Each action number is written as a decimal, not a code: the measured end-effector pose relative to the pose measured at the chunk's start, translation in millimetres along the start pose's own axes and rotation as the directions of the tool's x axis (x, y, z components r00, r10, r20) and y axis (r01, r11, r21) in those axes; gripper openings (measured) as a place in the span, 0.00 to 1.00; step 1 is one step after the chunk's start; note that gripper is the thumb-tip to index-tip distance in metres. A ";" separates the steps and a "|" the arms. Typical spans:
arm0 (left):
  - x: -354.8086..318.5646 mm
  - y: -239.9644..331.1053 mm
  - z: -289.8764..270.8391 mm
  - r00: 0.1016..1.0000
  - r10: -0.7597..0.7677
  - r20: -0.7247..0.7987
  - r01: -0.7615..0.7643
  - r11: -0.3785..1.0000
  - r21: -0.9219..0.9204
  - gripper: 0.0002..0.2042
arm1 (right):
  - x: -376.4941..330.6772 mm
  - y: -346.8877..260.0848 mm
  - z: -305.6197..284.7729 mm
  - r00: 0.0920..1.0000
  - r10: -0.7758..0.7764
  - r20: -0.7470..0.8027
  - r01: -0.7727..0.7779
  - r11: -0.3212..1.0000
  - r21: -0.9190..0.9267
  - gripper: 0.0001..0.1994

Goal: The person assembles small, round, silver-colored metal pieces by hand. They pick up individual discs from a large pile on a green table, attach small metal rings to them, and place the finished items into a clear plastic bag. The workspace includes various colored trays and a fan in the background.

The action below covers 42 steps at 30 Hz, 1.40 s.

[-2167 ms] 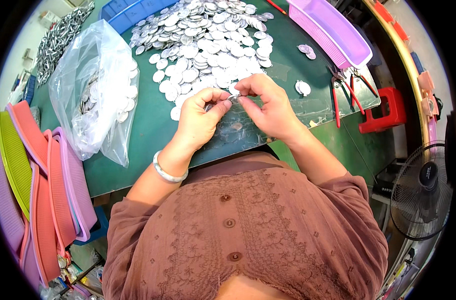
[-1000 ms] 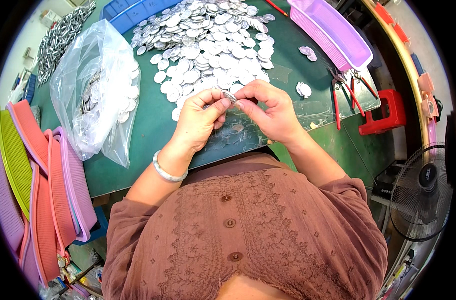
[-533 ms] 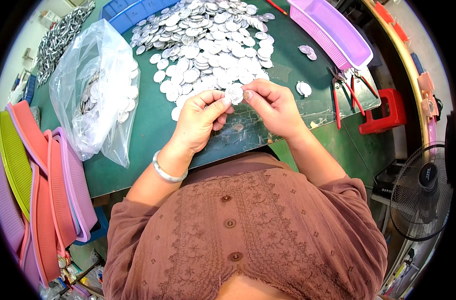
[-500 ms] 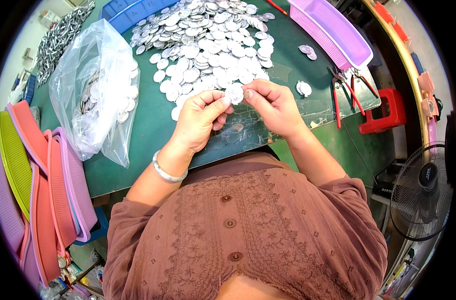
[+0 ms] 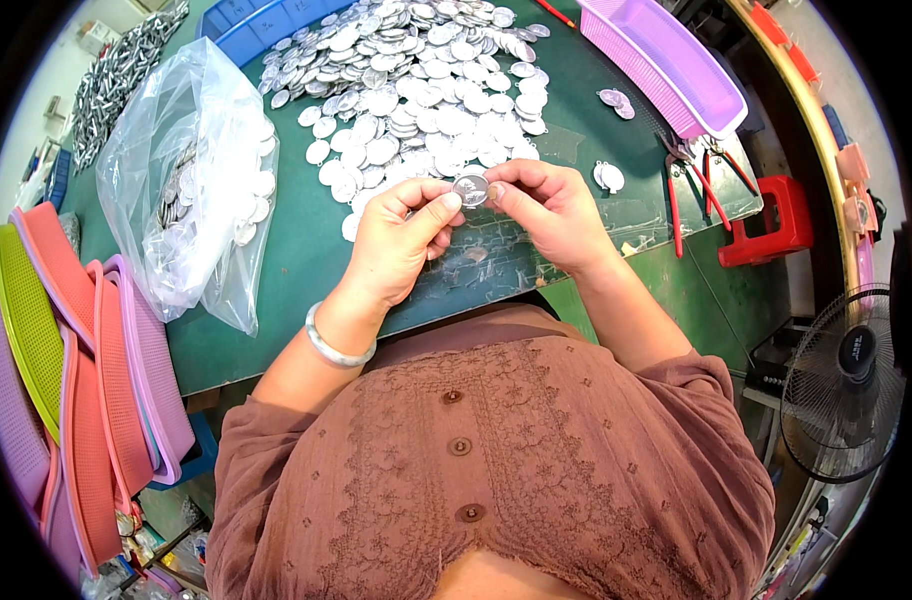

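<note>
Between my two hands is a round metal medallion [image 5: 470, 189], its darker engraved face turned up. My left hand [image 5: 403, 238] pinches its left edge with thumb and fingertips. From the other side, my right hand [image 5: 548, 212] pinches the right edge the same way. Just beyond them spreads a large heap of similar silver medallions [image 5: 416, 100] on the green table. A clear plastic bag [image 5: 191, 190] holding more medallions lies left of the heap. To the right of my right hand rest a few loose medallions [image 5: 608, 177].
A purple basket [image 5: 666, 65] and red-handled pliers [image 5: 675, 200] sit at the table's right. Blue trays [image 5: 261, 28] stand at the back, near a pile of metal parts [image 5: 126, 75]. Stacked coloured baskets [image 5: 86, 370] are at left; a red stool [image 5: 771, 225] and fan [image 5: 844, 380] at right.
The medallion has tilted between my fingers, so its face went from bright and washed out to darker grey with a visible design. Both hands stay in nearly the same place.
</note>
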<state>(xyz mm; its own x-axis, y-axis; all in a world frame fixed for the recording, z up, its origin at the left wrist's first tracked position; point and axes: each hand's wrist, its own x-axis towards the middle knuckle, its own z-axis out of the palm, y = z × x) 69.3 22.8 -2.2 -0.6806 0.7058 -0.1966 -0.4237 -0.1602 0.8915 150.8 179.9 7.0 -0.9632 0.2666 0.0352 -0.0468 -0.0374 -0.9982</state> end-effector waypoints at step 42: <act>-2.1 6.4 4.8 0.997 -0.077 -0.025 0.080 0.987 0.142 0.06 | -4.9 -8.4 5.4 0.995 0.082 0.057 -0.071 0.982 -0.175 0.06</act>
<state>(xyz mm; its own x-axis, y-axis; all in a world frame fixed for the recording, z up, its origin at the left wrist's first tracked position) 70.9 23.6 5.9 -0.6609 0.6984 -0.2747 -0.3876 -0.0042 0.9218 154.5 173.6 15.5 -0.9772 0.2077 -0.0443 0.0690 0.1131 -0.9912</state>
